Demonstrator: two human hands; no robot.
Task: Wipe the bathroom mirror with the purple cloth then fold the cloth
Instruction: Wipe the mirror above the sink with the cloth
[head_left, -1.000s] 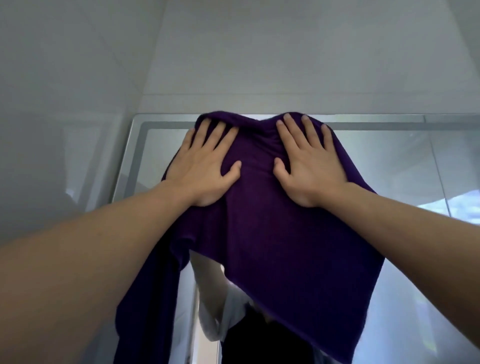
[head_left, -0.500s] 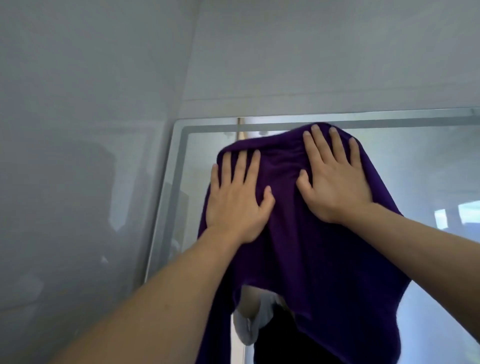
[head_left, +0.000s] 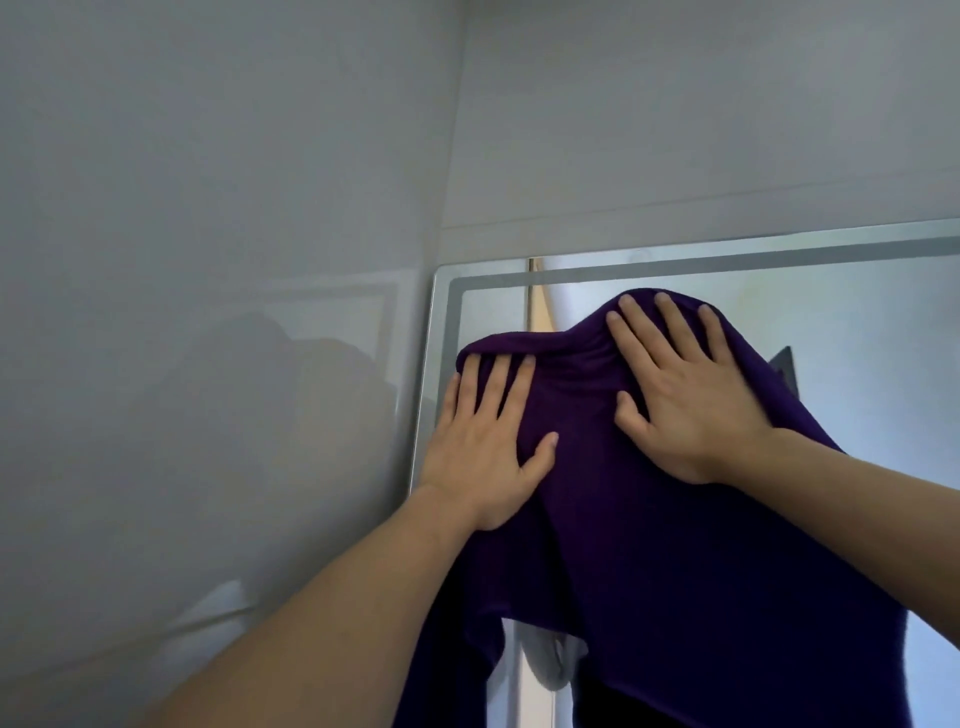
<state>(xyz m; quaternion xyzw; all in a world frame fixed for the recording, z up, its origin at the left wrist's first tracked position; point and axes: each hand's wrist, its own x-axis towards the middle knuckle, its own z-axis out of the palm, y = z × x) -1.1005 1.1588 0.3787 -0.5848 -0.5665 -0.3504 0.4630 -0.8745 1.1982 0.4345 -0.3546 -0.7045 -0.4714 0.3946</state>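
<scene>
Pale grey walls (head_left: 208, 208) fill most of what you're looking at, meeting in a corner that runs down to the top left corner of the mirror (head_left: 857, 338). You've got a faint shadowy reflection of yourself on the glossy left wall, just beside the mirror's frosted border (head_left: 447, 312). That border strip runs along the top and down the left edge, and a thin ledge line crosses the back wall a bit above it.

Your purple cloth (head_left: 649, 545) is spread flat against the glass in the mirror's upper left part, bunched into a hump at the top and hanging down in loose folds toward the bottom of the view. It covers most of your own reflection, so all you can make out under its lower edge is a bit of white sleeve (head_left: 550, 670) and some dark clothing.

Your left hand (head_left: 483, 447) sits flat on the cloth's left side, fingers straight and slightly apart, the little finger side right up near the mirror's left border. Your right hand (head_left: 680, 395) is higher, palm down on the hump of cloth, fingers spread and pointing up, not curled round anything. Both thumbs point in toward each other with a strip of purple between them.

To the right of the cloth you've got bare glass showing a bluish, washed-out reflection, plus a small dark shape (head_left: 784, 364) poking out just beside the cloth's right edge; can't tell what it is.
</scene>
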